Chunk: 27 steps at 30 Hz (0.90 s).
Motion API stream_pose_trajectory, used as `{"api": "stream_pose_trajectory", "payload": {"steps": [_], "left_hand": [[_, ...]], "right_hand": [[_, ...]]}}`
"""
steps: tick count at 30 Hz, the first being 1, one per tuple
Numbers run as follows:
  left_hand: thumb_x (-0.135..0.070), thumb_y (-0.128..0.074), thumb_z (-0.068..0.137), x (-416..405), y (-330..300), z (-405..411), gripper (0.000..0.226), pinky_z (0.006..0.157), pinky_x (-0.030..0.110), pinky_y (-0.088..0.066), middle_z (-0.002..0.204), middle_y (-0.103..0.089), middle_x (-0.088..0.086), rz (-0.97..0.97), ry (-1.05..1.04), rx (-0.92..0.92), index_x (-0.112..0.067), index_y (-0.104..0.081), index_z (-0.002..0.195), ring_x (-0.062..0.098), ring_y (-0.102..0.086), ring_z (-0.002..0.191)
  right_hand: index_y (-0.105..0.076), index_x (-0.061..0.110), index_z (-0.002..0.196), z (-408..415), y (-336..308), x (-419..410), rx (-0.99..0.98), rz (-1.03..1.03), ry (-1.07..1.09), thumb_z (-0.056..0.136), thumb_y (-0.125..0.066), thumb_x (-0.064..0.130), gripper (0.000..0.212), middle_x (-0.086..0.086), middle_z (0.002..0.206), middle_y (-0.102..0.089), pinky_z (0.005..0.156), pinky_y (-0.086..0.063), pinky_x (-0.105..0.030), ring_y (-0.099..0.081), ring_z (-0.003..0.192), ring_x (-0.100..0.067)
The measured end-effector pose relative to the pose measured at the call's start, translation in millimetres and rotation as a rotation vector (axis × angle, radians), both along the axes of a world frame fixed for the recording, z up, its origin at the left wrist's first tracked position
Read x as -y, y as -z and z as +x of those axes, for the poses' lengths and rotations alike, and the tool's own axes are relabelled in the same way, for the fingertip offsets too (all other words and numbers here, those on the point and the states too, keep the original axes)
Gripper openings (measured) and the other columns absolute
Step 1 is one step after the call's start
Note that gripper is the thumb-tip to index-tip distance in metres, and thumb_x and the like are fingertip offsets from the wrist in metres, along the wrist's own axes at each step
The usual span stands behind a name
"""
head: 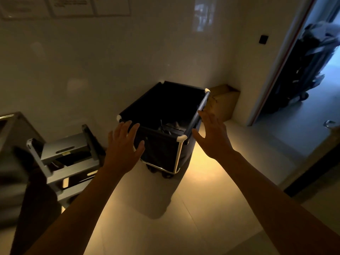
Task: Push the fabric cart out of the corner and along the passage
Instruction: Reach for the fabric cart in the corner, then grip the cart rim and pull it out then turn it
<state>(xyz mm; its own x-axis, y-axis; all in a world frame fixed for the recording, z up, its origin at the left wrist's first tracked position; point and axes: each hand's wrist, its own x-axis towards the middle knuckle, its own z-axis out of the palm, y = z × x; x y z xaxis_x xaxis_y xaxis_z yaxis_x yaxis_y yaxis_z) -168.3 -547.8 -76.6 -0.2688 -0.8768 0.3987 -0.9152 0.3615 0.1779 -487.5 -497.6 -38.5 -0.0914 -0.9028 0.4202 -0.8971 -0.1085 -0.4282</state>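
A black fabric cart with a metal frame, white corner caps and small wheels stands near the corner against the back wall. Some dark material lies in its bottom. My left hand hovers open in front of the cart's near rim, fingers spread, holding nothing. My right hand is open beside the cart's right rail, palm toward it, fingertips close to the bar; I cannot tell whether they touch it.
A grey step stool stands at the left beside a metal counter. A cardboard box sits in the corner behind the cart. An open doorway at the right leads to a lit passage with another loaded cart.
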Motion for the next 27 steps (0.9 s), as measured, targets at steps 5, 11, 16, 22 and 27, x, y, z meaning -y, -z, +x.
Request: {"api": "stream_pose_trajectory", "payload": {"steps": [5, 11, 16, 22, 27], "left_hand": [[-0.06, -0.035, 0.095, 64, 7, 10, 0.065, 0.117, 0.06, -0.032, 0.161, -0.027, 0.004, -0.004, 0.046, 0.003, -0.03, -0.026, 0.153, 0.03, -0.026, 0.15], [-0.06, -0.033, 0.095, 120, 14, -2, 0.066, 0.117, 0.06, -0.032, 0.16, -0.028, 0.003, 0.004, 0.094, -0.001, -0.03, -0.025, 0.153, 0.029, -0.024, 0.151], [-0.057, -0.035, 0.094, 153, 17, -31, 0.066, 0.118, 0.06, -0.031, 0.159, -0.031, 0.005, 0.034, 0.121, -0.04, -0.027, -0.029, 0.152, 0.029, -0.025, 0.15], [-0.054, -0.037, 0.095, 185, 30, -67, 0.064, 0.117, 0.059, -0.031, 0.157, -0.035, 0.006, 0.049, 0.174, -0.069, -0.024, -0.033, 0.151, 0.029, -0.028, 0.149], [-0.056, -0.037, 0.094, 233, 43, -107, 0.064, 0.118, 0.059, -0.03, 0.157, -0.034, 0.006, 0.074, 0.155, -0.078, -0.026, -0.033, 0.151, 0.029, -0.028, 0.149]], "right_hand": [[-0.033, 0.024, 0.155, 9, 12, 50, 0.003, 0.001, 0.024, 0.097, -0.055, 0.053, 0.068, -0.002, 0.164, -0.033, 0.118, -0.037, -0.056, -0.038, 0.149, -0.029], [-0.031, 0.029, 0.155, 2, 21, 87, -0.06, 0.044, 0.071, 0.097, -0.052, 0.057, 0.068, 0.003, 0.163, -0.033, 0.12, -0.036, -0.052, -0.037, 0.148, -0.023], [-0.035, 0.026, 0.153, -15, 28, 111, -0.11, 0.039, 0.117, 0.096, -0.05, 0.058, 0.067, 0.0, 0.162, -0.036, 0.121, -0.031, -0.044, -0.037, 0.148, -0.023], [-0.04, 0.028, 0.148, -41, 41, 146, -0.118, 0.036, 0.129, 0.095, -0.05, 0.06, 0.063, 0.003, 0.16, -0.039, 0.12, -0.036, -0.048, -0.041, 0.145, -0.022], [-0.035, 0.029, 0.151, -83, 53, 201, -0.122, 0.066, 0.121, 0.095, -0.051, 0.06, 0.066, 0.003, 0.162, -0.035, 0.12, -0.033, -0.046, -0.04, 0.146, -0.023]]}}
